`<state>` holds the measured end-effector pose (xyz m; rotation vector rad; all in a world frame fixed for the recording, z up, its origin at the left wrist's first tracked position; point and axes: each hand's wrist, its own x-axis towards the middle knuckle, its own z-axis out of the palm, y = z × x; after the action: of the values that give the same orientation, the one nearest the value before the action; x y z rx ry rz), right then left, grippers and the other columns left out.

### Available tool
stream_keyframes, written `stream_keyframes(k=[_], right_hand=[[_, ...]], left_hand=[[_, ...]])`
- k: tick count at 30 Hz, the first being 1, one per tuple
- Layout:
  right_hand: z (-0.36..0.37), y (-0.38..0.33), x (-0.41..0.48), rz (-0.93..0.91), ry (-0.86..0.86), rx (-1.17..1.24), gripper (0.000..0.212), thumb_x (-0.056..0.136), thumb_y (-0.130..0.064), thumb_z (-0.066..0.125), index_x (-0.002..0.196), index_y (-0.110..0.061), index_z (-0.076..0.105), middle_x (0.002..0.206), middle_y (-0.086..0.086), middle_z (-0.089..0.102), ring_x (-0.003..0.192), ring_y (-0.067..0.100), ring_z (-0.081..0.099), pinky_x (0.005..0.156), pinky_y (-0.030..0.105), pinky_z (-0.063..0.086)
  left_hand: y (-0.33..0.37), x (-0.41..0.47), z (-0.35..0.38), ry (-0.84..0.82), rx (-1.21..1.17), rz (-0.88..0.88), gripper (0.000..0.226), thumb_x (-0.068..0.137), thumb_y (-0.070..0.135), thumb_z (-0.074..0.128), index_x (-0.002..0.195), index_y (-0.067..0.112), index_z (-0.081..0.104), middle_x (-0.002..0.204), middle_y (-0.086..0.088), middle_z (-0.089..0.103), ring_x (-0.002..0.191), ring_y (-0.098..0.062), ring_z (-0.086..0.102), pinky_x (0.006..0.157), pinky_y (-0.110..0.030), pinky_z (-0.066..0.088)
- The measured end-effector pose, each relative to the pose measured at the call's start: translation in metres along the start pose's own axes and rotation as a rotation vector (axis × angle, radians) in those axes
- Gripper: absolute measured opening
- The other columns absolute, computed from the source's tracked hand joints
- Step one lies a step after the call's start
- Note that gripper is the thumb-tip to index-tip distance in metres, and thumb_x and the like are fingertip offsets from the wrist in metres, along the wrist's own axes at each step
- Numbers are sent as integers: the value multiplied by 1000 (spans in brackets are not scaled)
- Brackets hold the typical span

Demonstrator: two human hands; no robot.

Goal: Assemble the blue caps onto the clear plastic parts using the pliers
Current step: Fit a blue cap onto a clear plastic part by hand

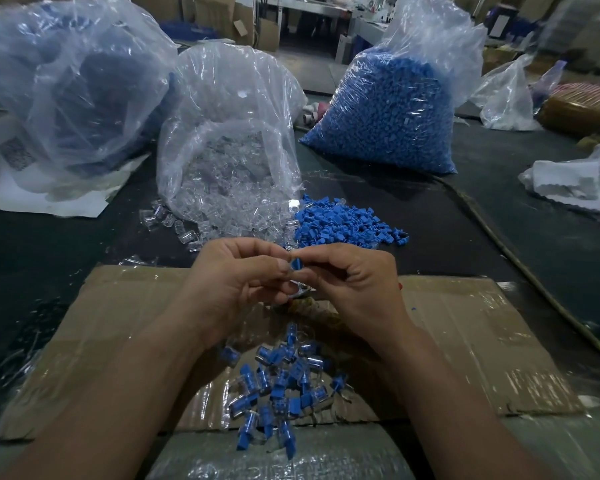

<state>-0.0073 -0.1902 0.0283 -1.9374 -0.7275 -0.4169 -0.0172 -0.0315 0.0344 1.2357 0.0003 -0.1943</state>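
My left hand (236, 271) and my right hand (354, 282) meet above the cardboard, fingertips pinched together on one small blue cap (296, 264) and a clear part that is mostly hidden by the fingers. Just below the hands lie the pliers (303, 295), metal jaws showing and wrapped handle pointing toward me; neither hand holds them. A loose heap of blue caps (343, 225) and spilled clear plastic parts (187, 226) lie beyond the hands. A pile of assembled blue-and-clear pieces (278, 386) rests on the cardboard near me.
A taped cardboard sheet (482, 341) covers the dark table. Behind stand an open bag of clear parts (229, 133), a full bag of blue caps (388, 109) and a large bag (66, 81) at left. More plastic bags (575, 181) lie at right.
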Motion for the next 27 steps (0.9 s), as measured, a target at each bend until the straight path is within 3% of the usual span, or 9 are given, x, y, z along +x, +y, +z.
stream_keyframes(k=[6, 9, 11, 13, 16, 18, 22, 25, 27], right_hand=[[-1, 0, -1, -13, -26, -44, 24, 74, -6, 69, 99, -6, 69, 87, -8, 64, 84, 4, 63, 74, 13, 51], [-2, -2, 0, -15, -57, -85, 25, 74, -8, 70, 99, -7, 69, 87, -9, 64, 84, 5, 63, 74, 15, 52], [-4, -3, 1, 60, -95, -90, 29, 73, -13, 74, 102, -10, 69, 87, -12, 64, 84, 4, 63, 76, 16, 51], [-9, -2, 3, 210, -143, -122, 35, 73, -23, 75, 107, -18, 67, 87, -23, 58, 87, -6, 59, 78, 8, 46], [-26, 5, 4, 388, -199, -249, 38, 70, -35, 73, 107, -30, 63, 83, -32, 51, 83, -20, 50, 71, 1, 41], [-39, 9, 6, 491, -257, -305, 40, 67, -39, 76, 104, -35, 62, 84, -32, 50, 83, -16, 49, 67, 4, 36], [-49, 10, 4, 655, -553, -419, 54, 60, -43, 81, 107, -42, 54, 93, -26, 47, 90, -3, 47, 69, 17, 36], [-42, 11, 2, 638, -686, -540, 83, 54, -49, 82, 126, -36, 44, 103, -21, 39, 102, 5, 39, 85, 29, 40], [-39, 10, 4, 614, -674, -584, 83, 54, -51, 81, 126, -35, 45, 104, -18, 38, 103, 7, 38, 88, 32, 41]], left_hand=[[-2, 1, 1, -14, 30, 15, 6, 54, 4, 66, 58, 8, 65, 57, -12, 65, 46, -17, 62, 43, -19, 50], [-4, 2, -2, -34, 49, 8, 11, 58, 3, 65, 69, 3, 62, 60, -12, 66, 50, -17, 64, 46, -19, 52], [-5, 2, -3, -44, 66, 10, 14, 60, 4, 64, 73, 2, 61, 61, -11, 66, 53, -16, 64, 49, -20, 53], [-6, 3, -5, -30, 69, 26, 12, 62, 5, 63, 74, 3, 60, 61, -9, 65, 54, -15, 64, 50, -20, 53], [-5, 5, -10, 46, 71, 79, 8, 66, 3, 60, 74, 3, 58, 59, -3, 64, 55, -13, 64, 52, -19, 53], [-4, 7, -11, 88, 90, 129, 6, 72, -1, 58, 75, 4, 57, 56, 0, 64, 54, -12, 64, 51, -18, 52], [-3, 8, -13, 131, 77, 169, 8, 75, -4, 55, 75, 4, 56, 54, 1, 64, 52, -10, 63, 49, -17, 51], [-2, 8, -15, 134, 80, 163, 10, 78, -5, 54, 76, 5, 57, 56, 1, 64, 54, -10, 64, 50, -17, 51], [-2, 8, -15, 130, 75, 155, 10, 78, -4, 55, 76, 5, 57, 56, 1, 65, 55, -11, 64, 51, -17, 51]])
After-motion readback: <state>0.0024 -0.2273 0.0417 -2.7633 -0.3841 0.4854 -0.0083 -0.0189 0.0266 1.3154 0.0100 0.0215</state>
